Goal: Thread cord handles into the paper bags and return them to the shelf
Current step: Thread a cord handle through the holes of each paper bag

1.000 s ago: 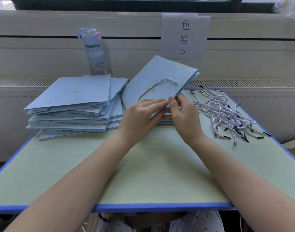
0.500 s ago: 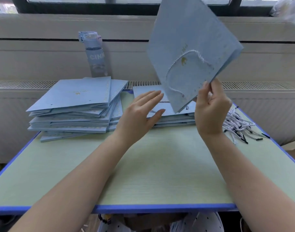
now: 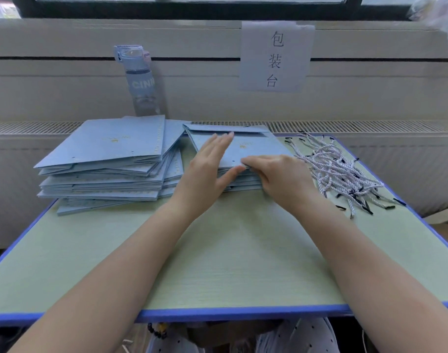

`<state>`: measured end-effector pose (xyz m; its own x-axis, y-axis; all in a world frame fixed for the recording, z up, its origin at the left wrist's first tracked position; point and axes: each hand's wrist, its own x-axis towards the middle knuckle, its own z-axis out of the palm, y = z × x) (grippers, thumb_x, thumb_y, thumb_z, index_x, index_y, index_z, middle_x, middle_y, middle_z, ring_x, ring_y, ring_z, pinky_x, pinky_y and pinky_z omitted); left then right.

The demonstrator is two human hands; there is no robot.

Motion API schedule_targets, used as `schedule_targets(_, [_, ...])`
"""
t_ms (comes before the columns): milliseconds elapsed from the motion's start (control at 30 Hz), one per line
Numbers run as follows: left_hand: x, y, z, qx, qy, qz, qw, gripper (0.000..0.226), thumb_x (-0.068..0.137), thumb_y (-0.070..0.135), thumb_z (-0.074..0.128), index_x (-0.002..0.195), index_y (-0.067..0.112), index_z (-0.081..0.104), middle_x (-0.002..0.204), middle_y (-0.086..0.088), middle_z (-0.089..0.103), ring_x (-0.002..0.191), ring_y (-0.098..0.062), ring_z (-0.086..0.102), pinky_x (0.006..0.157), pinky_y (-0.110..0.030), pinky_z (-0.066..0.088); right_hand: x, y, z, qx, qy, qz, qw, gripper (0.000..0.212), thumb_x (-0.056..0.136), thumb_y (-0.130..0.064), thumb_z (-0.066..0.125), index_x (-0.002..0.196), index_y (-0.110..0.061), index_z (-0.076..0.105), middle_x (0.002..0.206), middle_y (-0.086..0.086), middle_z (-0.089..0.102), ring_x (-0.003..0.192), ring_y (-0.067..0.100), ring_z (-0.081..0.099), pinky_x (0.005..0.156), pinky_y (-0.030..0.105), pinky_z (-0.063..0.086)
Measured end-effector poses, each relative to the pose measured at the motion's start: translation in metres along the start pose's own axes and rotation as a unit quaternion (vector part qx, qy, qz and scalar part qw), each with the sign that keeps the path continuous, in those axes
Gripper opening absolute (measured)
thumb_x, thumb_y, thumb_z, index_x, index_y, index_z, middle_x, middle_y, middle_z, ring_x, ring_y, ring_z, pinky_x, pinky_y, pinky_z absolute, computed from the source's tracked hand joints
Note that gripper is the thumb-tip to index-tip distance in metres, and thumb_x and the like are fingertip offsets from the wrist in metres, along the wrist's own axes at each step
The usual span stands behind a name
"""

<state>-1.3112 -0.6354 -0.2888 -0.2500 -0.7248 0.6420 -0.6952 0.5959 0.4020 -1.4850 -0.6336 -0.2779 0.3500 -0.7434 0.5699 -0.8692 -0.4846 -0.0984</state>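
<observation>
A small stack of flat light-blue paper bags sits at the middle back of the table. The top paper bag (image 3: 256, 149) lies flat, and no cord shows on its upper face. My left hand (image 3: 207, 169) rests on the bag's left part with fingers spread and the thumb at its near edge. My right hand (image 3: 281, 177) pinches that near edge beside the punched holes. A loose pile of white twisted cord handles (image 3: 337, 171) with dark tips lies right of the bags.
A taller, uneven stack of the same blue bags (image 3: 111, 154) fills the back left of the green table (image 3: 218, 263) with its blue rim. A clear water bottle (image 3: 141, 82) and a paper sign (image 3: 276, 57) stand against the wall behind.
The bag with a cord loop, lifted high in my right hand half a second ago, now lies flat on the middle stack, other face up. Both hands have come down onto it.
</observation>
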Motion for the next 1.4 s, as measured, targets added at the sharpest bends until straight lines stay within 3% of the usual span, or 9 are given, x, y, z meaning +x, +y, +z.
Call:
schedule_targets(300, [-0.003, -0.009, -0.004, 0.041, -0.117, -0.052, 0.991, 0.037, 0.091, 0.035, 0.059, 0.118, 0.010, 0.065, 0.120, -0.002, 0.064, 0.113, -0.018, 0.056, 0.096, -0.027, 0.039, 0.001, 0.002, -0.005, 0.061, -0.104, 0.107, 0.987, 0.023, 0.091, -0.033, 0.056, 0.111, -0.031, 0.068, 0.112, -0.004, 0.068, 0.110, 0.019, 0.056, 0.085, 0.032, 0.043])
schedule_targets(400, [-0.004, -0.009, -0.004, 0.042, -0.129, -0.066, 0.989, 0.038, 0.094, 0.037, 0.054, 0.122, 0.013, 0.062, 0.123, 0.001, 0.062, 0.113, -0.017, 0.055, 0.096, -0.033, 0.041, 0.003, 0.018, -0.010, 0.125, -0.055, 0.179, 0.974, 0.020, 0.089, -0.028, 0.061, 0.105, -0.022, 0.072, 0.105, -0.001, 0.070, 0.101, 0.020, 0.060, 0.086, 0.032, 0.046])
schedule_targets(500, [-0.004, -0.008, -0.003, 0.047, -0.132, -0.064, 0.988, 0.038, 0.095, 0.035, 0.051, 0.125, 0.012, 0.059, 0.125, 0.001, 0.060, 0.117, -0.015, 0.051, 0.095, -0.025, 0.036, 0.001, 0.052, -0.021, 0.060, -0.012, 0.277, 0.959, 0.019, 0.087, -0.014, 0.058, 0.098, -0.015, 0.073, 0.099, 0.010, 0.070, 0.095, 0.028, 0.061, 0.083, 0.037, 0.050])
schedule_targets(667, [-0.003, -0.014, 0.000, 0.044, -0.150, -0.083, 0.984, 0.041, 0.095, 0.039, 0.050, 0.130, 0.016, 0.056, 0.138, 0.003, 0.052, 0.132, -0.015, 0.040, 0.106, -0.029, 0.030, -0.008, 0.078, -0.019, 0.011, -0.137, 0.400, 0.906, 0.026, 0.083, -0.001, 0.054, 0.100, -0.012, 0.070, 0.109, 0.018, 0.062, 0.106, 0.032, 0.054, 0.077, 0.030, 0.042])
schedule_targets(833, [-0.003, -0.016, 0.002, 0.044, -0.158, -0.087, 0.983, 0.043, 0.095, 0.039, 0.050, 0.132, 0.017, 0.054, 0.141, 0.003, 0.048, 0.137, -0.014, 0.034, 0.111, -0.032, 0.027, -0.007, 0.073, -0.019, 0.047, -0.096, 0.380, 0.919, 0.030, 0.084, 0.002, 0.049, 0.103, -0.010, 0.069, 0.107, 0.016, 0.064, 0.108, 0.030, 0.053, 0.082, 0.029, 0.043])
schedule_targets(1000, [-0.004, -0.013, 0.000, 0.043, -0.158, -0.083, 0.983, 0.043, 0.094, 0.040, 0.051, 0.131, 0.017, 0.054, 0.140, 0.003, 0.049, 0.135, -0.015, 0.037, 0.111, -0.033, 0.028, 0.001, 0.059, -0.026, 0.129, 0.125, 0.269, 0.946, 0.017, 0.085, -0.007, 0.057, 0.091, -0.015, 0.071, 0.083, -0.004, 0.066, 0.079, 0.016, 0.058, 0.077, 0.020, 0.041])
schedule_targets(1100, [-0.004, -0.007, -0.002, 0.035, -0.151, -0.088, 0.984, 0.044, 0.095, 0.043, 0.049, 0.132, 0.018, 0.053, 0.134, 0.003, 0.054, 0.125, -0.017, 0.044, 0.108, -0.034, 0.030, 0.005, 0.038, -0.026, 0.231, 0.096, 0.186, 0.950, 0.014, 0.084, -0.006, 0.064, 0.088, -0.018, 0.070, 0.077, -0.011, 0.065, 0.068, 0.001, 0.059, 0.071, 0.002, 0.041])
schedule_targets(1233, [-0.003, 0.000, -0.004, -0.025, -0.085, -0.059, 0.994, 0.045, 0.091, 0.038, 0.059, 0.133, 0.022, 0.052, 0.125, 0.003, 0.061, 0.119, -0.017, 0.052, 0.105, -0.039, 0.036, 0.001, 0.007, -0.012, 0.346, -0.004, 0.103, 0.933, 0.020, 0.083, 0.001, 0.064, 0.083, -0.019, 0.069, 0.078, -0.009, 0.068, 0.075, 0.008, 0.067, 0.073, 0.014, 0.051])
schedule_targets(1400, [-0.001, 0.008, -0.004, -0.133, -0.026, -0.033, 0.990, 0.020, 0.087, 0.016, 0.067, 0.106, 0.015, 0.070, 0.099, 0.012, 0.068, 0.094, 0.002, 0.060, 0.086, -0.011, 0.043, 0.002, -0.010, -0.004, 0.439, 0.030, 0.064, 0.896, 0.024, 0.082, 0.006, 0.064, 0.078, -0.017, 0.068, 0.079, 0.003, 0.070, 0.078, 0.011, 0.068, 0.076, 0.022, 0.053])
